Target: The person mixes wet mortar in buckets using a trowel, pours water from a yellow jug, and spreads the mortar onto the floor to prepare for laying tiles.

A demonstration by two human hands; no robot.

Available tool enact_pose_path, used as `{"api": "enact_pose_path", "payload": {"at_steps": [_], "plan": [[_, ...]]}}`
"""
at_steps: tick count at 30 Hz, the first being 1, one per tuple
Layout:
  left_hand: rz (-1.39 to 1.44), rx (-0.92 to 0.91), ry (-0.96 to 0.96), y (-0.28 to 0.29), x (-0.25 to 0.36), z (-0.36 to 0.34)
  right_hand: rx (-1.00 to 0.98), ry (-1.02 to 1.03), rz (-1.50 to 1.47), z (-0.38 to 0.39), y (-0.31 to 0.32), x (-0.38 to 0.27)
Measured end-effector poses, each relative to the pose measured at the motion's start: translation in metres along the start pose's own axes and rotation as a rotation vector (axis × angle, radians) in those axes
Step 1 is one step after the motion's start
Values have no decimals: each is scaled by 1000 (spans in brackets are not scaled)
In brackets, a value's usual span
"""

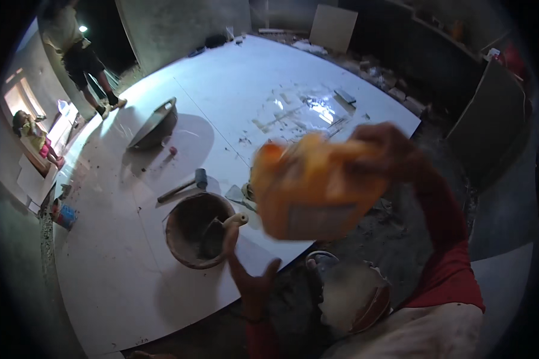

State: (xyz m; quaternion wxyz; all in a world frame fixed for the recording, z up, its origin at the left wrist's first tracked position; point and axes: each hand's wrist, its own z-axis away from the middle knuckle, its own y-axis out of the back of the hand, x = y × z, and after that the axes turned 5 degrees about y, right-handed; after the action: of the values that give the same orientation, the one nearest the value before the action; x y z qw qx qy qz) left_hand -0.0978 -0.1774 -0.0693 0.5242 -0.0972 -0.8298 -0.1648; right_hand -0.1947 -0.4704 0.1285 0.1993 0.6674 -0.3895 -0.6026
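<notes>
My right hand (380, 149) grips an orange plastic jug (308, 185) by its top, lifted at the centre right and blurred by motion. My left hand (251, 275) is open, fingers apart, by the right rim of a dark round bucket (182, 230) on the white tiled floor (108, 257); whether a fingertip touches the rim I cannot tell. A trowel (233, 221) with a pale handle lies in the bucket. Just behind the bucket lies a rubber mallet (185, 185), and part of another tool is partly hidden behind the jug.
A shallow grey pan (153, 128), broken tile pieces (299, 116), a blue container (66, 216) at the left edge. A person (81, 60) stands at back left, another (36, 137) sits by an opening. A board (332, 27) leans at the back; rough dark ground borders the tiles below.
</notes>
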Motion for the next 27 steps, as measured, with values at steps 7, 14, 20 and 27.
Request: {"api": "enact_pose_path", "payload": {"at_steps": [7, 14, 20, 27], "plan": [[1072, -808, 730, -107, 25, 10, 354, -268, 54, -28, 107, 159], [964, -1226, 813, -120, -9, -27, 488, -361, 106, -88, 98, 308], [-72, -1154, 670, -79, -7, -47, 479, -488, 24, -137, 45, 400], [-785, -1069, 551, 42, 57, -16, 490, -334, 274, -168, -9, 399]]}}
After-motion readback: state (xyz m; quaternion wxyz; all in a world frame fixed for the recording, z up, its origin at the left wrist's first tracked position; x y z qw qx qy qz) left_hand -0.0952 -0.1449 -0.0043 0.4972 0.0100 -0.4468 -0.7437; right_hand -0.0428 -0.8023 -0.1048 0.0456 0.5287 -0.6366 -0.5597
